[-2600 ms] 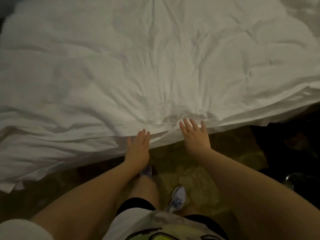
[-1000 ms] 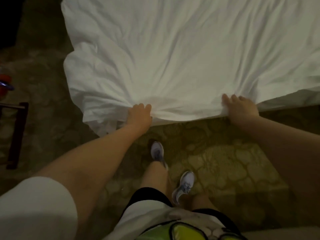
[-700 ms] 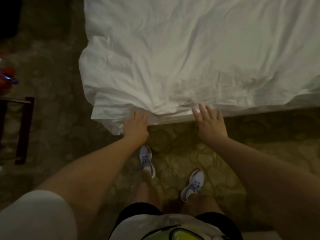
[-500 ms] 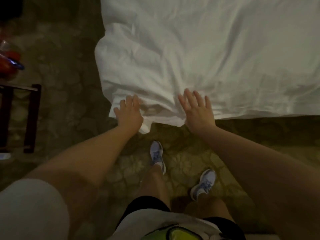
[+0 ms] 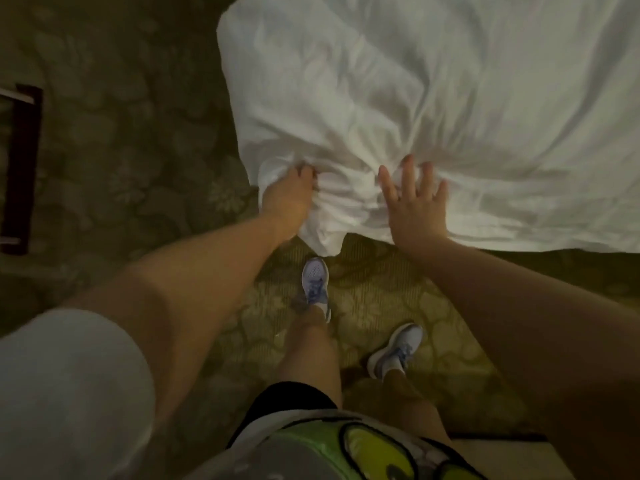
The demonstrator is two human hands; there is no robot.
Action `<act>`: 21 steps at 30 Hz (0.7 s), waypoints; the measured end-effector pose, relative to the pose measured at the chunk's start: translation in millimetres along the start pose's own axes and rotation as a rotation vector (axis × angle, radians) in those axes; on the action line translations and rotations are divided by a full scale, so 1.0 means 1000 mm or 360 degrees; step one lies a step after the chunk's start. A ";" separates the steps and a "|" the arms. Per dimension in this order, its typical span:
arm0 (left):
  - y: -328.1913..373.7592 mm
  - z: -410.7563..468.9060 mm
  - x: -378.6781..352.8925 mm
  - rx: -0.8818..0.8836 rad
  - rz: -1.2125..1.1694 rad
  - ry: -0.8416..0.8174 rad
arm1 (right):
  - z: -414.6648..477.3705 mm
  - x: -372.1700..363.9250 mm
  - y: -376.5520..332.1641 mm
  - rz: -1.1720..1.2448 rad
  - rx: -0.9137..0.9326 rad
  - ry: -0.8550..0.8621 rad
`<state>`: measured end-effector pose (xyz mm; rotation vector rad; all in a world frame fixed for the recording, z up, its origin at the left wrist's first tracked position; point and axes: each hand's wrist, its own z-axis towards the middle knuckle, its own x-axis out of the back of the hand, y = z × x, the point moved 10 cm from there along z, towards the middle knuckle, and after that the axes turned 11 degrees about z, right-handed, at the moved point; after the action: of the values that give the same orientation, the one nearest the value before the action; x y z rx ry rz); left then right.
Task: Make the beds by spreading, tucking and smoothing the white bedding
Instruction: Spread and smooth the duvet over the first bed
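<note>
The white bedding (image 5: 450, 98) covers the bed in the upper right and hangs over its near edge, creased and bunched at the near-left corner. My left hand (image 5: 289, 199) grips a bunch of the bedding at that corner, fingers curled into the folds. Just to the right, my right hand (image 5: 414, 206) lies flat on the bedding's edge with fingers spread. A loose flap of cloth hangs down between the two hands toward the floor.
Patterned green carpet (image 5: 367, 299) lies under my feet, and my two light blue shoes (image 5: 315, 282) stand close to the bed's edge. A dark wooden piece of furniture (image 5: 22, 168) stands at the far left. More carpet stretches to the left of the bed corner.
I have shifted left along the bed to its corner. My left hand went from lying flat to gripping the bunched corner; my right hand followed and stays flat.
</note>
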<state>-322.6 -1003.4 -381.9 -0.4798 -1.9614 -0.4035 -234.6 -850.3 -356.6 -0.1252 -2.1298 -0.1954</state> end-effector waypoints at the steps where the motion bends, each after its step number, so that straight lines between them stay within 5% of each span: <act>1: -0.003 0.002 0.009 -0.0035 -0.0008 0.0009 | -0.001 0.003 -0.002 0.0026 0.0036 -0.0007; 8: -0.004 -0.055 0.033 -0.0139 -0.0009 -0.0036 | -0.021 0.046 0.011 0.0118 0.0085 0.0044; 16: 0.029 -0.156 -0.040 -0.0069 0.0169 -0.0418 | -0.128 -0.041 0.018 0.0214 0.0021 -0.0269; 21: 0.076 -0.171 0.010 -0.0114 0.0334 -0.0374 | -0.187 -0.009 0.041 0.0205 0.0012 -0.0090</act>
<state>-156.2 -1018.5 -296.7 -0.8021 -2.1002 -0.2942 -68.2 -845.6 -262.1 -0.2652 -2.1701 -0.1094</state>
